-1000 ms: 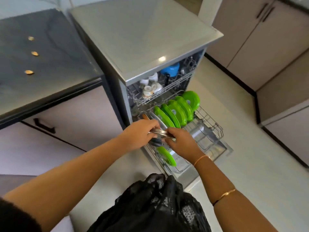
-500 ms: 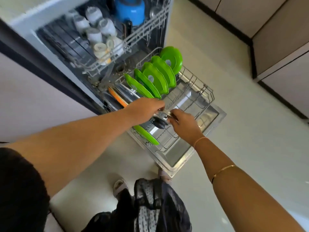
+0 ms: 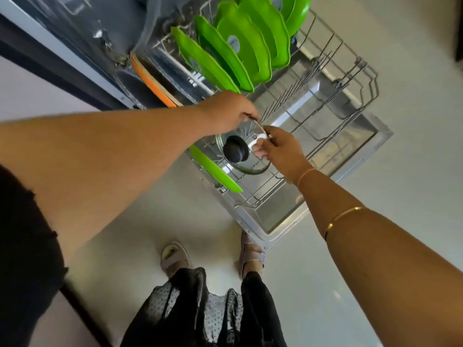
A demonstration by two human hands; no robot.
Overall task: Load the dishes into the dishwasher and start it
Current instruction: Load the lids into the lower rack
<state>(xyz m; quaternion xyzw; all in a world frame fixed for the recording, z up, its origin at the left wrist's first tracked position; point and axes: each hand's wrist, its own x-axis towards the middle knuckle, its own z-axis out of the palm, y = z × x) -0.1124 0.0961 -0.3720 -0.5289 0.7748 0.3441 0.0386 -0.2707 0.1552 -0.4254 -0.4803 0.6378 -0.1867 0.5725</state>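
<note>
**Glass lid held by its rim over the lower rack**

The glass lid (image 3: 244, 151), with its black knob (image 3: 235, 152) facing up toward the camera, was tilted above the front part of the pulled-out lower rack (image 3: 350, 78). It was probably stiff, fairly heavy for its size, breakable and slick on the glass, so the metal rim or the knob looked like the safest hold. The left hand (image 3: 226, 112) was closed in a pinch on the rim's far edge; the right hand (image 3: 281, 152) gripped the near-right edge, fingertips (image 3: 258, 149) showing through the glass. Whether the lid already touched the tines could not be told. Just beside it lay a green plate (image 3: 215, 170) on edge; more green plates (image 3: 240, 48) stood behind, with an orange dish (image 3: 152, 83) to their left. The dishwasher door (image 3: 283, 221) was down.
</note>
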